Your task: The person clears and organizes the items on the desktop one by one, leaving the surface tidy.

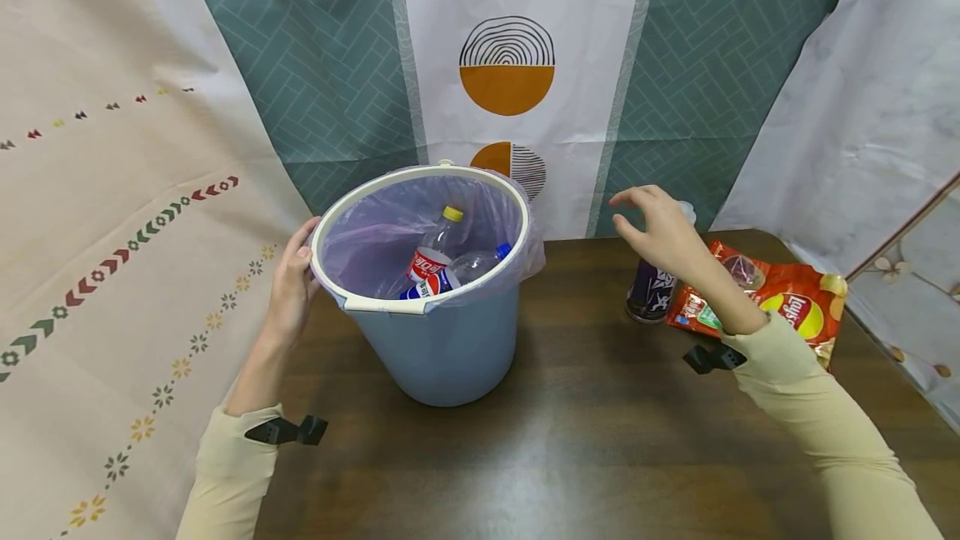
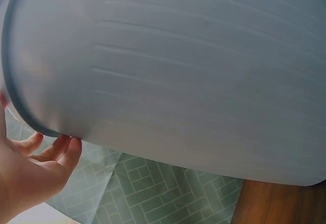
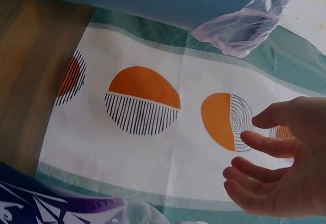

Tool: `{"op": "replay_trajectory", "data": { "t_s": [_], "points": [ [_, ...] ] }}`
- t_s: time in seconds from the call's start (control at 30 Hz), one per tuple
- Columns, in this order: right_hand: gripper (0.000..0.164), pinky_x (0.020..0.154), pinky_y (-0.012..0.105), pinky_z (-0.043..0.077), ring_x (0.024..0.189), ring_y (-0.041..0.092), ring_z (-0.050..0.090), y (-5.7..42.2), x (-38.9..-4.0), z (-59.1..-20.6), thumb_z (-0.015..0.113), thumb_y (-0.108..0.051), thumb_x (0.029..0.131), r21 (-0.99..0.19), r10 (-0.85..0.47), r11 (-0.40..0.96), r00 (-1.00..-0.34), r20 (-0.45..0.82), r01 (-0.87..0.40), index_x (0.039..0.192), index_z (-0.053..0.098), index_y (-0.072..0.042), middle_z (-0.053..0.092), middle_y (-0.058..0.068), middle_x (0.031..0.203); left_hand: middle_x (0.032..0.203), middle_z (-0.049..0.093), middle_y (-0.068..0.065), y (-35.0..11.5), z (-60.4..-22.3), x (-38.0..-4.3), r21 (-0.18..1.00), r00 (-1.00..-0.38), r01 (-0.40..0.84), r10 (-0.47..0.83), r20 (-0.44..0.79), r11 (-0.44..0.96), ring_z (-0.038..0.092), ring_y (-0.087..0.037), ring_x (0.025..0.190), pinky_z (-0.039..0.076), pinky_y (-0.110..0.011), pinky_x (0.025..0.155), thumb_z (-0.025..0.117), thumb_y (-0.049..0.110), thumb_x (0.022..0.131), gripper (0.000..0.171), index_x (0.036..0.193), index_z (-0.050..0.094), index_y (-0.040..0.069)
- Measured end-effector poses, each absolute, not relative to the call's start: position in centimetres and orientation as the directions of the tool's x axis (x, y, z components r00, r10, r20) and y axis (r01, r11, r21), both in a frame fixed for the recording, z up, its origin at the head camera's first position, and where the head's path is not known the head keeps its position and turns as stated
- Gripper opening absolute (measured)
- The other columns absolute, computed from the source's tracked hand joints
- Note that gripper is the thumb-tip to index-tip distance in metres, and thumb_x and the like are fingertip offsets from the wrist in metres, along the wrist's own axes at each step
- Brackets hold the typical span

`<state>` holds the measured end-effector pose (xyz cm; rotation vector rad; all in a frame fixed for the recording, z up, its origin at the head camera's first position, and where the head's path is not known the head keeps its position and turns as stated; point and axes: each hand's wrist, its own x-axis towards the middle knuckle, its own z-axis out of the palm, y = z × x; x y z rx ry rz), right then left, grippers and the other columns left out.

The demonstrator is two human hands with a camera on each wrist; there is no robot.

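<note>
A blue-grey trash bin (image 1: 446,348) with a white rim ring and a pale purple bag liner stands tilted on the table. My left hand (image 1: 288,290) grips its rim at the left, fingertips against the outer wall in the left wrist view. In the bin lie a plastic bottle with a yellow cap (image 1: 442,244) and another with a blue cap (image 1: 474,267). My right hand (image 1: 666,238) hovers with relaxed fingers and holds nothing. A dark-labelled bottle (image 1: 647,294) stands below that hand, partly hidden by it; its label (image 3: 41,203) also shows in the right wrist view.
A red Lay's chip bag (image 1: 802,307) lies on the table's right side, behind my right forearm. The brown wooden table (image 1: 570,423) spreads in front of the bin. Patterned cloth (image 1: 322,48) hangs behind, with more cloth at both sides.
</note>
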<state>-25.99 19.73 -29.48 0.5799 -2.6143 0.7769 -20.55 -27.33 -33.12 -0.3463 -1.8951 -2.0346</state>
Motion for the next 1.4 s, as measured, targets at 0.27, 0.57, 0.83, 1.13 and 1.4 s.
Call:
{"op": "replay_trajectory", "data": {
  "t_s": [0.27, 0.57, 0.83, 1.13, 1.4],
  "points": [
    [0.03, 0.101, 0.063, 0.036, 0.123, 0.045, 0.044, 21.0, -26.1, -29.2, 0.055, -0.016, 0.095, -0.406, -0.231, 0.804, -0.857, 0.46, -0.434, 0.12, 0.06, 0.0, 0.051, 0.028, 0.13, 0.134, 0.048, -0.001, -27.3, -33.1, -20.7, 0.909, -0.91, 0.412, -0.082, 0.407, -0.061, 0.058, -0.005, 0.103, 0.052, -0.015, 0.081, 0.032, 0.022, 0.097, 0.055, 0.149, 0.03, 0.005],
    [0.033, 0.103, 0.065, 0.031, 0.123, 0.048, 0.041, 22.4, -26.6, -29.3, 0.053, -0.016, 0.095, -0.435, -0.161, 0.818, -0.876, 0.455, -0.376, 0.121, 0.058, 0.002, 0.049, 0.032, 0.131, 0.134, 0.048, -0.001, -27.4, -33.2, -20.6, 0.909, -0.91, 0.411, -0.08, 0.406, -0.062, 0.058, -0.004, 0.103, 0.052, -0.015, 0.082, 0.033, 0.024, 0.097, 0.056, 0.15, 0.03, 0.005],
    [0.034, 0.099, 0.062, 0.032, 0.117, 0.049, 0.041, 22.8, -26.7, -29.8, 0.052, -0.015, 0.094, -0.442, -0.104, 0.823, -0.859, 0.502, -0.357, 0.122, 0.058, 0.004, 0.049, 0.033, 0.128, 0.13, 0.05, 0.001, -27.4, -33.2, -20.8, 0.908, -0.91, 0.413, -0.083, 0.407, -0.075, 0.058, -0.004, 0.102, 0.051, -0.015, 0.082, 0.034, 0.024, 0.098, 0.054, 0.149, 0.031, 0.005],
    [0.088, 0.099, 0.065, 0.027, 0.119, 0.055, 0.031, 24.3, -27.1, -30.8, 0.073, -0.017, 0.081, -0.496, -0.028, 0.824, -0.893, 0.449, -0.275, 0.148, 0.019, 0.003, 0.035, 0.041, 0.13, 0.13, 0.05, 0.0, -27.4, -33.3, -20.8, 0.911, -0.911, 0.408, -0.091, 0.402, -0.062, 0.058, -0.004, 0.102, 0.052, -0.015, 0.082, 0.034, 0.025, 0.098, 0.054, 0.148, 0.033, 0.007],
    [0.113, 0.084, 0.06, 0.042, 0.105, 0.049, 0.048, 25.8, -27.2, -32.6, 0.076, -0.026, 0.081, -0.673, 0.03, 0.707, -0.942, 0.335, -0.216, 0.153, -0.012, -0.019, 0.039, 0.039, 0.133, 0.131, 0.05, 0.0, -27.4, -33.3, -20.7, 0.909, -0.91, 0.413, -0.083, 0.407, -0.066, 0.058, -0.005, 0.105, 0.052, -0.015, 0.083, 0.035, 0.026, 0.097, 0.055, 0.149, 0.032, 0.007]
  ]
}}
